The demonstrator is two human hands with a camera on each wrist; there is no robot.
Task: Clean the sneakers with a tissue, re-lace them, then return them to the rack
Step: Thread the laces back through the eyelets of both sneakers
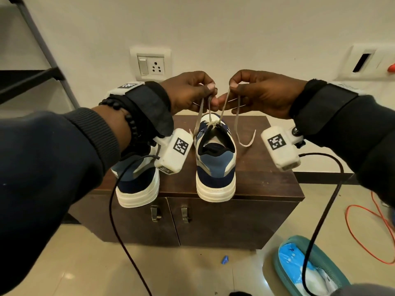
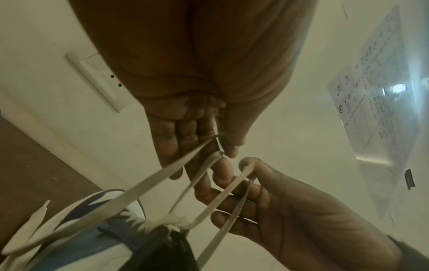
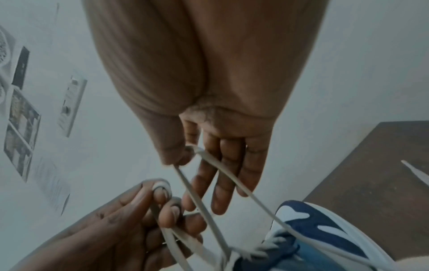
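Two blue-and-white sneakers stand heels toward me on a brown cabinet [image 1: 267, 167]. The left sneaker [image 1: 136, 184] is partly hidden by my left wrist. Above the right sneaker [image 1: 215, 163] both hands hold up its off-white lace [image 1: 202, 112]. My left hand [image 1: 208, 91] pinches one loop of lace between thumb and forefinger. My right hand [image 1: 234, 86] pinches the other strand, whose loose end [image 1: 248, 139] hangs to the cabinet top. The left wrist view shows the left hand [image 2: 220, 154] on its loop over the sneaker [image 2: 111, 229]. The right wrist view shows the right hand [image 3: 185, 155] pinching lace [image 3: 209, 159].
A wall socket [image 1: 150, 65] sits behind the hands. A grey rack frame with a dark shelf [image 1: 27, 77] stands at the left. On the floor lie a teal tray [image 1: 284, 272] with a blue-white packet, an orange cable [image 1: 363, 231] and black wrist-camera cables [image 1: 111, 210].
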